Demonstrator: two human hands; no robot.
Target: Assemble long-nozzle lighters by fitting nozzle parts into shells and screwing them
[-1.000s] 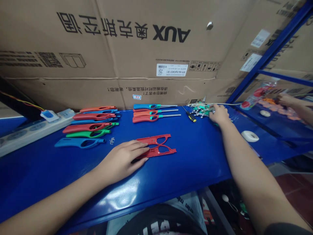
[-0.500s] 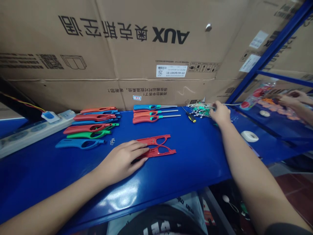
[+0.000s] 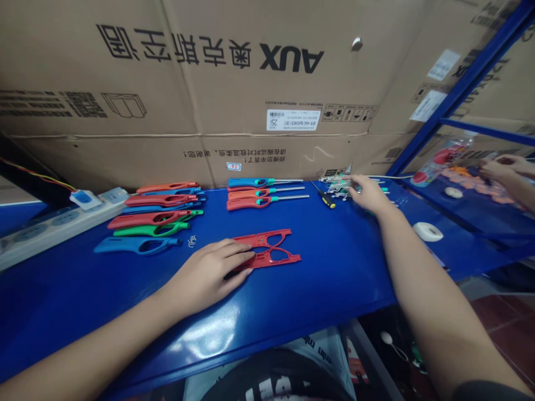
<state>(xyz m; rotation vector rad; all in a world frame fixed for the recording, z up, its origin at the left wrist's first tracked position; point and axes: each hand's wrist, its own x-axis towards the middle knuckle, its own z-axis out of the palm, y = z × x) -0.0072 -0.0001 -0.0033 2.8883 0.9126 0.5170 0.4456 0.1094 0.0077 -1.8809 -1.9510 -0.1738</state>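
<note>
My left hand point(image 3: 221, 270) lies over the near end of two red lighter casing halves point(image 3: 271, 258), side by side with their hollow insides up. Its fingers press on them and the thumb is on the near side. My right hand point(image 3: 368, 192) is at the back right, in a pile of small white and green parts with wires point(image 3: 338, 186). Its fingertips are pinched among the parts; what is in them is hidden. Left of the pile lies a yellow and black screwdriver point(image 3: 326, 199). A few tiny screws point(image 3: 191, 241) lie left of my left hand.
Several coloured lighter casings point(image 3: 146, 220) are stacked at the left. Lighters with metal tubes point(image 3: 267, 195) lie at the back middle. A power strip point(image 3: 62, 225) runs along the left. A white oval object point(image 3: 427, 231) and a blue frame point(image 3: 418, 139) stand right, where another person's hands point(image 3: 505, 167) work.
My right hand has shifted left and a little nearer within the pile, uncovering parts on its right side. My left hand and the red casing halves have not moved.
</note>
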